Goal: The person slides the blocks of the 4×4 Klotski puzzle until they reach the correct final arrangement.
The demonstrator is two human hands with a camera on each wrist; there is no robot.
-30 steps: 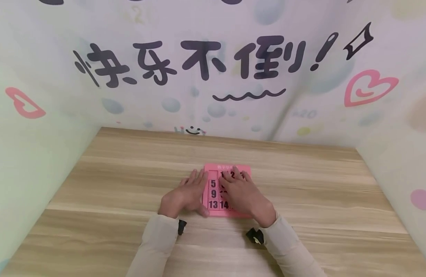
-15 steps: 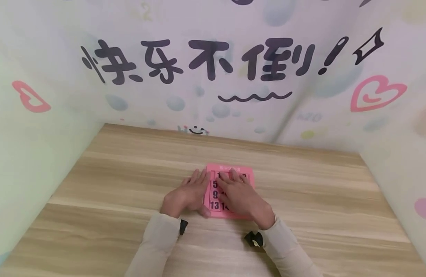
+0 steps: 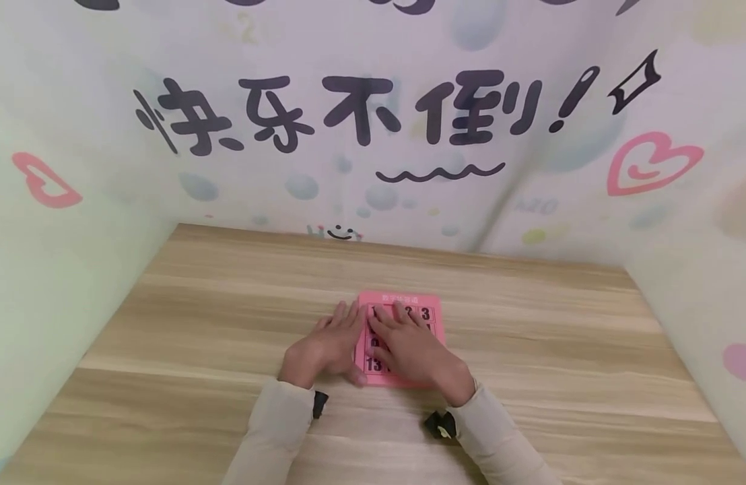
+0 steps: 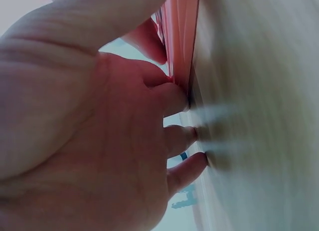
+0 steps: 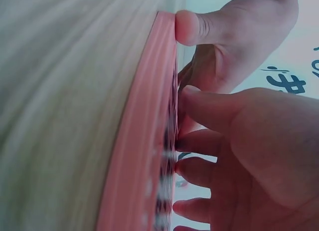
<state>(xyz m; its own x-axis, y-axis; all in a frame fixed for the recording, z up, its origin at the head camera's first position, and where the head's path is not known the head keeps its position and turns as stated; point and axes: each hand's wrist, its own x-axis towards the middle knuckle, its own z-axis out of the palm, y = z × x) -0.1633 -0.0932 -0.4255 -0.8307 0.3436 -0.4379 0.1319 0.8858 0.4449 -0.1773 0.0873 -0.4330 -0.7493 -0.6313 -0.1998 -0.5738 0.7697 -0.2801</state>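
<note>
A pink sliding number puzzle lies flat on the wooden table, with dark numbers on its tiles. My left hand rests along its left side, thumb on the near left corner. Seen from the left wrist, the index finger meets the frame's side edge, and other extended fingers touch the tabletop. Across the tiles stretches my right hand, palm down, its fingertips touching the left part of the board and hiding several numbers. In the top row, 1 sits at the left, and 2 and 3 stand further right.
A pale printed wall with large dark characters rises behind the table, and side walls stand left and right. Long light sleeves cover both arms, and a small black piece sits at the right wrist.
The 1 tile has slid left into the top left corner, which was vacant. My right hand's fingers have shifted left across the board. The left hand stays at the puzzle's left side.
</note>
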